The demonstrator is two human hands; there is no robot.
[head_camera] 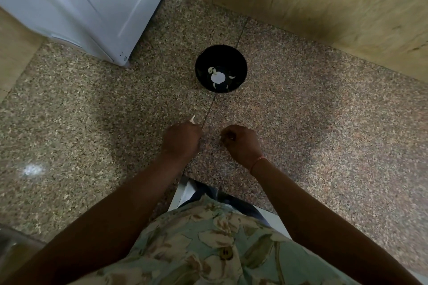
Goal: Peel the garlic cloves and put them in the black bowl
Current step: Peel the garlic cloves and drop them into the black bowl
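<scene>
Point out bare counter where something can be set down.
Bare counter lies right of the black bowl toward the wooden wall, and left of the left hand gripping a garlic clove, in front of the white appliance. Crowded: the strip between bowl, left hand and right hand.

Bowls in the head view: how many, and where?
1. The black bowl stands on the speckled stone surface, right of the white appliance, with garlic cloves inside. No other bowl shows.

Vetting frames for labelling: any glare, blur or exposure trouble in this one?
Head view: a white glare spot inside the black bowl, among the garlic cloves; left hand and right hand underexposed, fingers hard to read; pale reflection on the granite surface; wide-angle bending at the edges.
</scene>
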